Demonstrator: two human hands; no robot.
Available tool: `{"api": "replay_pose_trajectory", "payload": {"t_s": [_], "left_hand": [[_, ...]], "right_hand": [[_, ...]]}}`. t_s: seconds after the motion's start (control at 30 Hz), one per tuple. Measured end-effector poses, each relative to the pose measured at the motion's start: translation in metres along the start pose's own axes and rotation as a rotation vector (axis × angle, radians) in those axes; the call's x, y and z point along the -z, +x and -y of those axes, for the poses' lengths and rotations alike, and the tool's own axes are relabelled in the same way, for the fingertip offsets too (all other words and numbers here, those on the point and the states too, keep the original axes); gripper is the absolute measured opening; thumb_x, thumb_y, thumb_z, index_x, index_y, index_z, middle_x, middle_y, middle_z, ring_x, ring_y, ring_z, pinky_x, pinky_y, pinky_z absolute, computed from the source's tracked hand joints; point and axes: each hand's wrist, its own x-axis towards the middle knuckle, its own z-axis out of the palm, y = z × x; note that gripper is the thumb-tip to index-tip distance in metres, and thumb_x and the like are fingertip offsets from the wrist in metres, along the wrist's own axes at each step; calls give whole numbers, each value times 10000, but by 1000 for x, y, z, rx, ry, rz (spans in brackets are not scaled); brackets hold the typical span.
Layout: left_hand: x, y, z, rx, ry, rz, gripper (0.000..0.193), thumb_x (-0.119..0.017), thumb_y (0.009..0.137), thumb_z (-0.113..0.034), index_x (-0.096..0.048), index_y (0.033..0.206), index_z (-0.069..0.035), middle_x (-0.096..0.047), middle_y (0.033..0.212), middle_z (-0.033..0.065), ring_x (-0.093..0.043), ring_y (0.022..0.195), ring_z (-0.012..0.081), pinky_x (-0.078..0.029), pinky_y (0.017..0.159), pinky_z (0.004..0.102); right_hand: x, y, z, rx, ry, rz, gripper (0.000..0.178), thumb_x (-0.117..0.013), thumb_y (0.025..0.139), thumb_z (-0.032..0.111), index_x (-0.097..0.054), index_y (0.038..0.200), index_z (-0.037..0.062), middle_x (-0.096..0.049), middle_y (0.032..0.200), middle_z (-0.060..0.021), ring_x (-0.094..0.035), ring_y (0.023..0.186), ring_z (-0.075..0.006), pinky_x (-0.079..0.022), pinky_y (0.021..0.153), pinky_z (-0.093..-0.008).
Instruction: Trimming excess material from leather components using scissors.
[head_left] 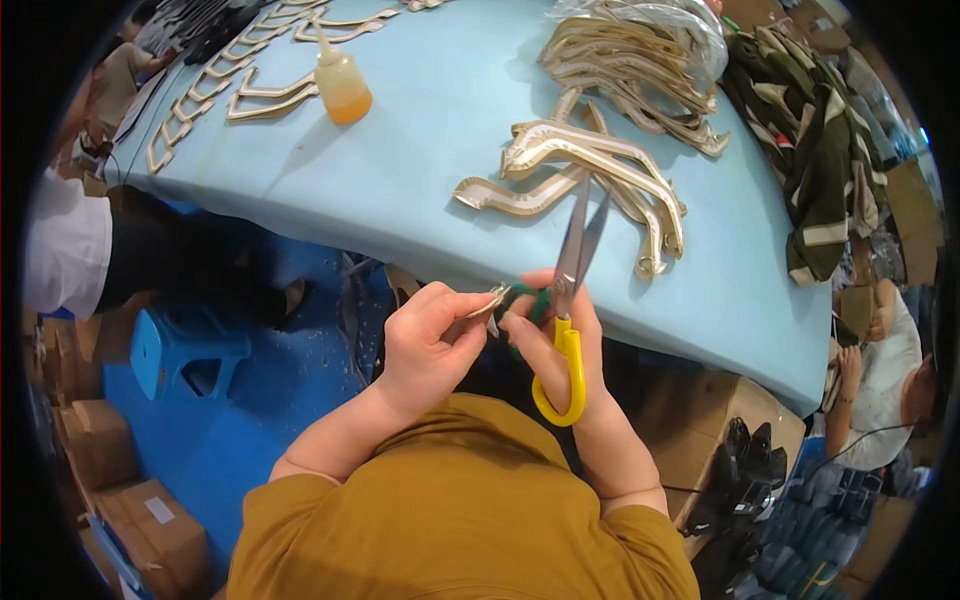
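Observation:
Close in front of my body, above the near edge of the table, my left hand [432,335] pinches a small beige strip [488,306] between thumb and fingertips. Most of that strip is hidden by the fingers. Beside it, my right hand [570,345] holds a pair of scissors [577,240], blades pointing up and away and slightly apart. One yellow handle loop hangs below the palm, and a green part shows by the fingers. Beyond the blades, several curved beige strips with white bands [590,160] lie crossed on the light blue table [390,170].
A squeeze bottle [342,88] of orange liquid stands on the table near rows of curved strips [205,90]. A bundle of strips [630,65] and a dark green garment [810,150] lie at the right. A blue stool [185,350], cardboard boxes [155,530] and other people are around.

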Motion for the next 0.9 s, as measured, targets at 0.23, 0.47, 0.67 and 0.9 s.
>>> {"api": "replay_pose_trajectory", "payload": {"t_s": [0.23, 0.47, 0.67, 0.9], "left_hand": [[-6, -5, -1, -108, 132, 14, 236, -644, 693, 89, -629, 903, -18, -546, 712, 75, -549, 541, 139, -447, 473, 236], [-2, -3, -3, 61, -2, 103, 191, -621, 729, 72, -633, 904, -2, -554, 731, 56, -540, 591, 111, -440, 535, 218], [17, 12, 0, 627, -462, 346, 171, -630, 787, -54, -620, 938, 25, -602, 793, 13, -525, 676, 62, -438, 619, 205], [50, 29, -2, 878, -701, 520, 160, -668, 758, -57, -591, 879, 15, -578, 707, 21, -464, 543, 32, -367, 481, 174]], "right_hand": [[3, 1, -2, -22, 53, -4, 286, -529, 832, -3, -433, 1099, 41, -497, 836, -29, -478, 785, -86, -417, 711, -230], [4, 2, -3, -90, 183, 15, 285, -516, 826, -7, -435, 1095, 42, -483, 828, -32, -470, 774, -89, -412, 702, -227], [14, 3, 3, -131, -65, 29, 314, -554, 797, -8, -474, 1094, 59, -498, 773, -5, -476, 707, -75, -416, 650, -220], [68, 11, 26, 514, -1132, 165, 351, -727, 602, 85, -560, 911, 91, -454, 667, -69, -493, 607, -255, -411, 527, -343]]}}
